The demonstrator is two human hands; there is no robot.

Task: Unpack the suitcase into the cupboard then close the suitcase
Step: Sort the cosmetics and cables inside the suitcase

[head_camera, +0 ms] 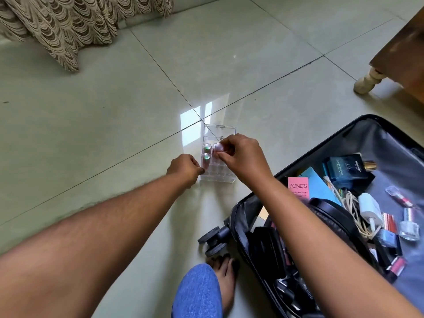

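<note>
Pinching one pink lipstick (219, 148) in right hand (243, 157), left hand (184, 167) gripping organizer (218, 175), two lipsticks (207, 152) slotted

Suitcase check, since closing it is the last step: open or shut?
Open: the suitcase lies unzipped on the floor, with boxes and cosmetics visible inside.

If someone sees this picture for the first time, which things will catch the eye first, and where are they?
The eye goes first to the two hands at the centre: the right hand pinches a small tube over the clear organiser on the floor, while the left hand steadies its left side. Two green-topped tubes already stand in it. At the lower right lies the open suitcase, still full, with a pink Pond's box and a blue perfume box.
</note>
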